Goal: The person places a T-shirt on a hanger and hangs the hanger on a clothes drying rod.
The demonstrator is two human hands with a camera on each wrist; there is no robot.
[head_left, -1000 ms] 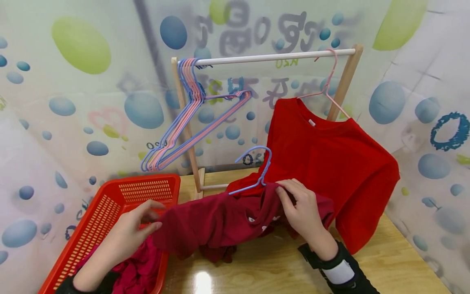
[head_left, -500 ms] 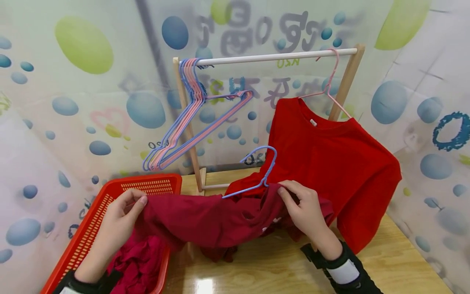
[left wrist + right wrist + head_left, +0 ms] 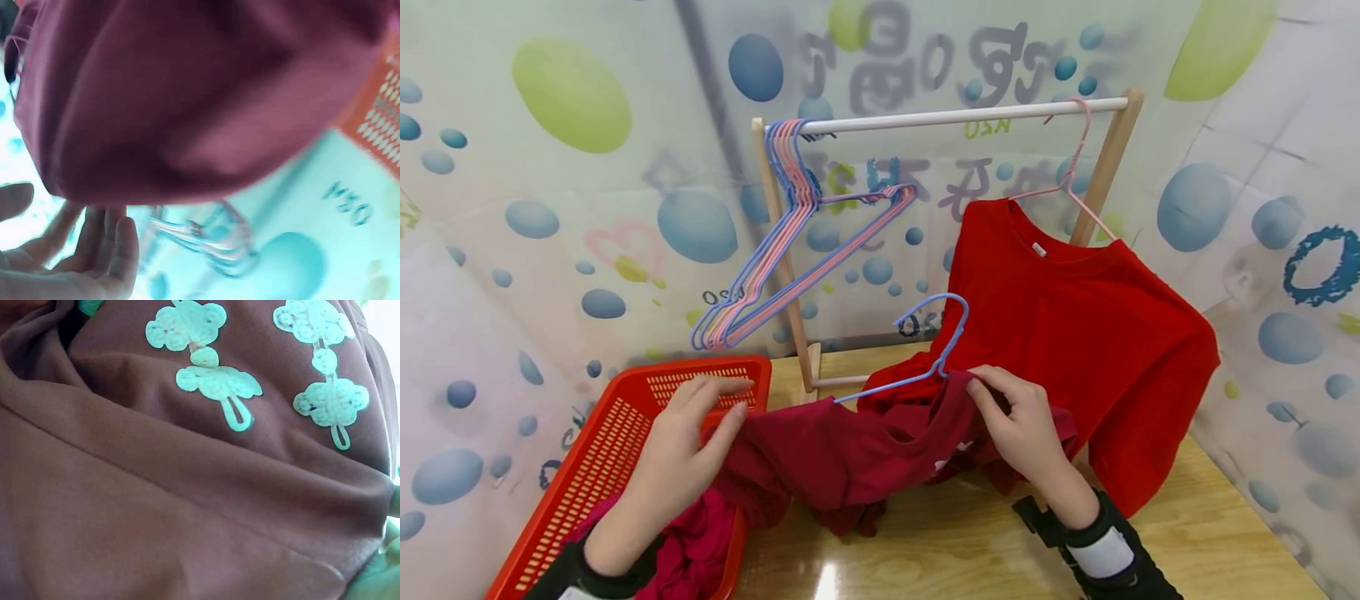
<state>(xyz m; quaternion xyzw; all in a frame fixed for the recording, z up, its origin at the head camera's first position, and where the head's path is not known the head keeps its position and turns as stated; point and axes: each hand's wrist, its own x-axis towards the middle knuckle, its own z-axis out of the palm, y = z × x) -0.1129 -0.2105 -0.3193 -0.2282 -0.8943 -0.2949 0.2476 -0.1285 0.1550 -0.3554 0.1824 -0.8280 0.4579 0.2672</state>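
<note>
A maroon shirt [image 3: 842,458] is stretched over a blue hanger [image 3: 887,387], whose hook and left arm show above the cloth. The right hand [image 3: 1022,425] pinches the shirt near the neckline, just right of the hook. At the shirt's left end, the left hand [image 3: 681,454] is spread with thumb and fingers apart. The left wrist view has these fingers [image 3: 128,250] straight, right at the lower edge of the maroon cloth [image 3: 187,112]. Pale cloud-like decorations [image 3: 219,384] on the shirt front fill part of the right wrist view. The hanger's right arm is hidden.
A red basket [image 3: 598,442] with crumpled dark-red cloth [image 3: 700,542] stands at the left. Behind is a rack with a white rail [image 3: 925,121]. Several blue and pink hangers [image 3: 797,183] hang at its left, a red shirt [image 3: 1067,317] on a pink hanger at its right.
The left hand closed on the shirt's left end and pulled it leftward, then let go and moved back right. More of the hanger's left arm shows now. The right hand has kept its hold.
</note>
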